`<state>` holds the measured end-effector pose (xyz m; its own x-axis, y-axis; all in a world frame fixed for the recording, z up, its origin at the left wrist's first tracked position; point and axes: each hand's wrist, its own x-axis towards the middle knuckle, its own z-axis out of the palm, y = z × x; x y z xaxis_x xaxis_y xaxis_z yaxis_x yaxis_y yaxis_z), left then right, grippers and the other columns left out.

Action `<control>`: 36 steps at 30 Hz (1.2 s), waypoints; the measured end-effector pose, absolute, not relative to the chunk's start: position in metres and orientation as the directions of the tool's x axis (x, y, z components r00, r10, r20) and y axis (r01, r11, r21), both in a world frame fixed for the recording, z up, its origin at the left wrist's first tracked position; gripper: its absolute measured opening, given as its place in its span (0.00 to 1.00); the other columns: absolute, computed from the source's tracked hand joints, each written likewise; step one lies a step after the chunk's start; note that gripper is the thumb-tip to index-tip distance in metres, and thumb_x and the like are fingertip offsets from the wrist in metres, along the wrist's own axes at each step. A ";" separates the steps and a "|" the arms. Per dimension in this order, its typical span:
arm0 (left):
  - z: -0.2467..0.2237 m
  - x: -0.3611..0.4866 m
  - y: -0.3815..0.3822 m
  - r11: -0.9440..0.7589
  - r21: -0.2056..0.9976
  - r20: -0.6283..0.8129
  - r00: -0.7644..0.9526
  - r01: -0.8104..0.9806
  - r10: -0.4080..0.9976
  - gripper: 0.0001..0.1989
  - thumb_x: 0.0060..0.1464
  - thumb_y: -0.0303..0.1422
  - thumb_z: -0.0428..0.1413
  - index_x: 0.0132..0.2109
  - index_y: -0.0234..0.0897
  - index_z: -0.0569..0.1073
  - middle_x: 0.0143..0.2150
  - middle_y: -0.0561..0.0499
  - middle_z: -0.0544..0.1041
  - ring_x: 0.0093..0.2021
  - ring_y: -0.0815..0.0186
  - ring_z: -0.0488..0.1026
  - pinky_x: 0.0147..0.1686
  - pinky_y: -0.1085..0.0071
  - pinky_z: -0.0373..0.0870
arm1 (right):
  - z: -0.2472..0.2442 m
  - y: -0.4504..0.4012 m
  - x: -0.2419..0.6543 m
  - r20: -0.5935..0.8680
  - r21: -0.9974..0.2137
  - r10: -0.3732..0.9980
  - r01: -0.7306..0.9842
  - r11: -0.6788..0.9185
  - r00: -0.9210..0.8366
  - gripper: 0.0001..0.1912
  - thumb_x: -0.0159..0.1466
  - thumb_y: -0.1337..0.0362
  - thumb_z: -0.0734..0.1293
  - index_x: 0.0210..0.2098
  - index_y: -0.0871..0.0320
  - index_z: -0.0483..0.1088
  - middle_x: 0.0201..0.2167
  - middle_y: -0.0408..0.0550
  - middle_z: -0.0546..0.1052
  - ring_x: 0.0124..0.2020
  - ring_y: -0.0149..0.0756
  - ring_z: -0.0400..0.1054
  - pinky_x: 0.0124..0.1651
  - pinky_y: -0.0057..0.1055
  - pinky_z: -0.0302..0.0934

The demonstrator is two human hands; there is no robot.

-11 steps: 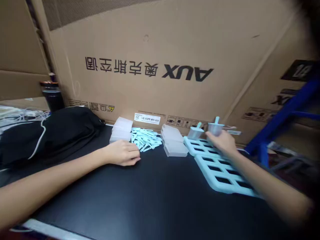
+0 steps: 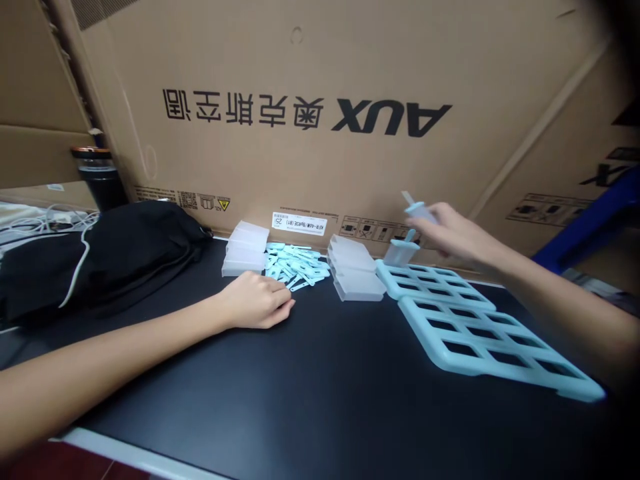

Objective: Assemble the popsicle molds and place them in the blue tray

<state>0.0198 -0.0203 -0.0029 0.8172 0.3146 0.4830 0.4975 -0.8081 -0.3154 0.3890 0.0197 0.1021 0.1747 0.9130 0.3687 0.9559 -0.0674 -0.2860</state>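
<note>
My right hand [image 2: 445,230] grips an ice pop mold [image 2: 423,212], a clear cup with a light blue top and stick, tilted above the far end of the blue frames. Below it, a second ice pop mold [image 2: 401,252] stands upright in the far corner of the far blue frame [image 2: 393,283]. Another blue frame [image 2: 445,357], with several rectangular openings, lies nearer. My left hand [image 2: 260,300] rests on the table, fingers curled closed, with nothing visible in it. Just beyond it lies a pile of light blue sticks [image 2: 297,265].
Clear mold cups lie in a left group [image 2: 245,248] and a right group [image 2: 356,268] beside the sticks. A large cardboard box [image 2: 240,160] walls off the back. At left are a black cloth bag [image 2: 110,257], white cables and a dark tumbler [image 2: 103,180]. A blue metal bar [image 2: 590,213] stands at right.
My right hand has risen off the far blue frame, and the mold in it has tipped over to the left. My left hand stays beside the sticks. The camera view has shifted somewhat.
</note>
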 end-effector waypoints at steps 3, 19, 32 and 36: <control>-0.002 0.019 -0.021 -0.781 -0.336 0.502 0.802 0.526 0.323 0.16 0.63 0.33 0.47 0.29 0.34 0.72 0.26 0.51 0.76 0.26 0.66 0.74 0.22 0.72 0.62 | 0.120 0.032 0.325 0.126 -0.128 0.988 0.987 0.100 -0.084 0.39 0.59 0.32 0.55 0.53 0.55 0.66 0.49 0.57 0.75 0.40 0.47 0.72 0.41 0.41 0.65; -0.003 0.018 -0.017 -0.791 -0.342 0.493 0.814 0.507 0.308 0.16 0.63 0.33 0.47 0.28 0.35 0.71 0.26 0.52 0.76 0.24 0.67 0.73 0.22 0.71 0.60 | 0.134 0.051 0.217 0.103 0.269 0.961 0.938 0.220 -0.255 0.49 0.48 0.24 0.57 0.58 0.47 0.69 0.47 0.54 0.77 0.50 0.58 0.68 0.49 0.52 0.60; -0.006 0.018 -0.014 -0.817 -0.356 0.486 0.837 0.454 0.253 0.15 0.62 0.33 0.47 0.29 0.35 0.70 0.25 0.51 0.75 0.25 0.68 0.71 0.21 0.72 0.57 | 0.101 -0.008 0.329 0.120 -0.087 0.862 0.860 0.503 -0.492 0.34 0.62 0.40 0.60 0.59 0.54 0.61 0.54 0.55 0.67 0.51 0.49 0.67 0.53 0.45 0.64; -0.006 0.017 -0.013 -0.822 -0.351 0.483 0.839 0.449 0.252 0.15 0.63 0.33 0.46 0.29 0.35 0.71 0.26 0.52 0.74 0.26 0.68 0.72 0.21 0.71 0.59 | 0.068 -0.011 0.354 0.230 -0.170 0.842 0.832 0.528 -0.488 0.33 0.61 0.41 0.63 0.59 0.52 0.62 0.55 0.55 0.70 0.51 0.50 0.68 0.47 0.44 0.67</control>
